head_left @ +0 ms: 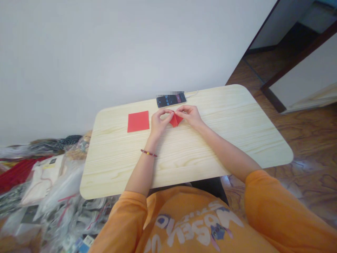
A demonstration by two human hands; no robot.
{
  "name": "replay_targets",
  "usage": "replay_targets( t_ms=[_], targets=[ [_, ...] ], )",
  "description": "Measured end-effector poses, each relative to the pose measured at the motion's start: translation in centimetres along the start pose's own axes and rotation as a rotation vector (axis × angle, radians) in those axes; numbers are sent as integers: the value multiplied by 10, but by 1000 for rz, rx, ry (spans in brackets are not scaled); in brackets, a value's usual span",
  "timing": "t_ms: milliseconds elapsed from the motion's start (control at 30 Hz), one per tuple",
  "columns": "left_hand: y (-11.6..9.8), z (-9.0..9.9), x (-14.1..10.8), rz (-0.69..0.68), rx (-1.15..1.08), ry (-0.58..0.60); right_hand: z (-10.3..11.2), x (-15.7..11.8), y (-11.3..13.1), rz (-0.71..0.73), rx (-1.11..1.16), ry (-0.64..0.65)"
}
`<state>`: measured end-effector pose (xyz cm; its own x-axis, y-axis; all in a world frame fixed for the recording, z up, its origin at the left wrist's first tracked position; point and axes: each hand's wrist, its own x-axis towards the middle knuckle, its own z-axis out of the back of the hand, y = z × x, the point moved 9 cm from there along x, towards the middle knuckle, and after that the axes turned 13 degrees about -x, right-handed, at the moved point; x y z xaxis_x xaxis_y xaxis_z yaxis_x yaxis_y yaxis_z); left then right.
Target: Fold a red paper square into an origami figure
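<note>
- Left grip (159, 123): fingers curled in, clamped with the right on the left side of the folded paper (176, 121).
- Right grip (190, 116): fingers pinched on the paper's right side. Both grips meet at the paper, fingertips nearly touching across its top edge. Exact finger placement is partly hidden.
- Folded paper: small, red, angular, with a point facing the person. Sits between the grips, mid-surface, just in front of the phone. Can't tell if it touches the surface or is held just above it.
- Handling, my read: very light and fairly stiff along creases, soft at thin corners. Easy to crush or tear, and thin layers may slide against each other. Best hold is a light pinch on the thick folded edges, not the loose tips.
- Red sheet (138, 121): square, lying flat on the surface just left of the left grip. No creases visible at this resolution. Likely lifts best from an edge, as it lies thin and flat.
- Surface (118, 165): pale wood grain, rounded corners.
- Phone (171, 101): lying flat near the far edge, screen lit, display too small to read.
- Bracelet (149, 153): beaded, on the left wrist.
- Orange sleeve (284, 211): on the right arm, pushed clear of the paper.
- Plastic bags (60, 189): heaped on the floor (310, 140) left of the surface, well apart from the paper.
</note>
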<state>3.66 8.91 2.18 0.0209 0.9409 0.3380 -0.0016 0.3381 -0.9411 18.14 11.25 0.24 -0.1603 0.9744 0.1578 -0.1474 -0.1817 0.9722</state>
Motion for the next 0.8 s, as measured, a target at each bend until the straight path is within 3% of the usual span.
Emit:
replay_targets(
  t_ms=[333,600,700,800],
  targets=[
    [5,0,0,51,-185,-54,-3,0,-2,-55,86,6],
    [15,16,0,95,-244,-215,-3,1,-5,-63,89,31],
    [17,15,0,116,-255,-191,-1,1,-6,-67,81,7],
    [20,6,-1,160,-289,-95,-1,2,-7,-66,92,-1]
  ],
)
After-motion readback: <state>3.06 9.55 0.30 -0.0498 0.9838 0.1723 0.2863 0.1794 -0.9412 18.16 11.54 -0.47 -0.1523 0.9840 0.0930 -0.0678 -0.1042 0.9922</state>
